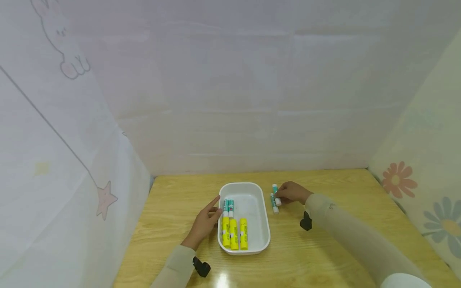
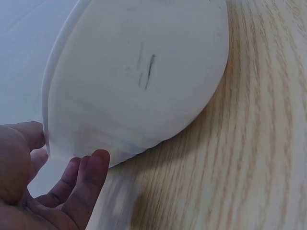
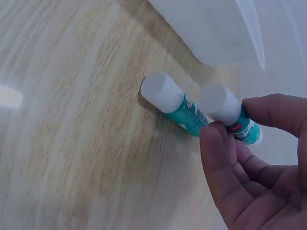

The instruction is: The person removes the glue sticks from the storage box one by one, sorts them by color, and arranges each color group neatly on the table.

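Observation:
My right hand (image 1: pixel 293 193) pinches a teal glue stick with a white cap (image 3: pixel 219 102) between thumb and fingers, just to the right of the tray. Beside it, a second teal glue stick (image 3: pixel 162 92) lies on the table, its white cap towards me. My left hand (image 1: pixel 203 225) holds the left side of a white tray (image 1: pixel 257 224), thumb at the rim and fingers against the outer wall. Inside the tray, two teal glue sticks (image 1: pixel 231 208) lie side by side at the left. Three yellow glue sticks (image 1: pixel 243 235) lie in the tray's near part.
The tray stands on a light wooden table (image 1: pixel 176 200). A pale cloth backdrop (image 1: pixel 230 132) rises behind the table, with printed cloth on both sides. Each wrist carries a small black camera (image 1: pixel 306 221).

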Available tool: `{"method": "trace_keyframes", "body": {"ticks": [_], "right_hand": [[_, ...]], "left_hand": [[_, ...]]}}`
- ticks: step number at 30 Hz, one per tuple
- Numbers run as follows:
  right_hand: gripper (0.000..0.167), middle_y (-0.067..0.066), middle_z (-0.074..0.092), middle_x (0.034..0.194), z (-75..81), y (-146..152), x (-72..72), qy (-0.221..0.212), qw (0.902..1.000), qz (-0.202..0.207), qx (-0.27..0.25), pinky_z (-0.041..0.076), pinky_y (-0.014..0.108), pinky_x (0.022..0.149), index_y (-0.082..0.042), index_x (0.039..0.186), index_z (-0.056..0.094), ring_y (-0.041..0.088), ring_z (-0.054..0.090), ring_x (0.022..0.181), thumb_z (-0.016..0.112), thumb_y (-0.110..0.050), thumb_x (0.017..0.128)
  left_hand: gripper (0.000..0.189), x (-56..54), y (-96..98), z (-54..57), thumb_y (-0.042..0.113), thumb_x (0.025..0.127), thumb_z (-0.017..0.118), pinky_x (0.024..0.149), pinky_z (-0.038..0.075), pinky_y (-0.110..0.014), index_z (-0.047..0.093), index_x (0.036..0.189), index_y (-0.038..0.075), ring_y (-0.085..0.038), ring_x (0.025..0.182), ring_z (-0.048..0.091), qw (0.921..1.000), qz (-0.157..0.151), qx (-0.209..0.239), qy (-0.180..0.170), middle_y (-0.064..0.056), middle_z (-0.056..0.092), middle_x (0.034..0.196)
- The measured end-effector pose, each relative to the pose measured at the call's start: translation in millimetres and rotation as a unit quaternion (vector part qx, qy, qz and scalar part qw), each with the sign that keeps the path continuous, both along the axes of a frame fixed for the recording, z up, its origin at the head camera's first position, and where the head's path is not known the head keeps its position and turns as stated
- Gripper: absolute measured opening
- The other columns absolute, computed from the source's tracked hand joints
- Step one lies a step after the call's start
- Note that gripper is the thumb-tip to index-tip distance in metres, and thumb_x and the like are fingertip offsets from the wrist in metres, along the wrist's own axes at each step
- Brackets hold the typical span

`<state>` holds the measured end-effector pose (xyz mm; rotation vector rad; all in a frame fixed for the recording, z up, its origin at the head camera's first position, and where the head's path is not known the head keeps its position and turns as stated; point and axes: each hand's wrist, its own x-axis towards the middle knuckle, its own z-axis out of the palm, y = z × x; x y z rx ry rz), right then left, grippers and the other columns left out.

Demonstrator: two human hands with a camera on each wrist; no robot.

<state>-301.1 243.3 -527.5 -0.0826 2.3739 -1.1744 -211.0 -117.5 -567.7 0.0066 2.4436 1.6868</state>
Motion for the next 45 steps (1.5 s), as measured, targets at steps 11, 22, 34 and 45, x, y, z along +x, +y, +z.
{"method": "trace_keyframes", "body": {"ticks": [11,22,34,45], "right_hand": [[0.027,0.012,0.064,0.092,2.3,-14.2,-10.6,0.035,0.998,0.014,0.052,0.059,0.034,0.068,0.003,0.103,0.058,0.019,0.067,0.073,0.067,-0.018,0.089],[0.029,0.01,0.066,0.091,-1.4,11.0,-9.8,-0.001,0.9989,-0.014,0.044,0.059,0.034,0.069,0.002,0.104,0.062,0.02,0.065,0.077,0.069,-0.02,0.088],[0.026,0.011,0.066,0.086,-14.9,6.5,0.8,-0.023,0.9988,-0.007,0.042,0.058,0.035,0.068,0.001,0.099,0.063,0.021,0.066,0.074,0.071,-0.021,0.088],[0.023,0.012,0.066,0.086,-26.8,6.0,-0.3,-0.035,0.9988,-0.005,0.033,0.059,0.033,0.067,0.001,0.098,0.063,0.021,0.067,0.074,0.07,-0.019,0.088]], "left_hand": [[0.052,-1.2,4.2,0.0,0.035,0.1,0.056,0.077,0.058,-0.034,0.038,0.149,0.039,-0.03,0.114,0.058,0.9999,-0.002,0.007,-0.006,-0.013,0.054,0.126],[0.052,-3.3,1.2,2.5,0.034,0.1,0.056,0.078,0.058,-0.033,0.038,0.148,0.04,-0.028,0.113,0.058,1.0,0.005,-0.001,-0.006,-0.012,0.054,0.125],[0.052,0.8,0.4,1.3,0.036,0.099,0.057,0.079,0.058,-0.034,0.04,0.148,0.038,-0.029,0.114,0.058,1.0,0.006,-0.006,-0.002,-0.013,0.055,0.126],[0.051,1.6,1.2,4.0,0.031,0.101,0.056,0.077,0.058,-0.033,0.039,0.149,0.037,-0.029,0.112,0.058,0.9999,0.004,0.006,-0.008,-0.013,0.054,0.126]]}}
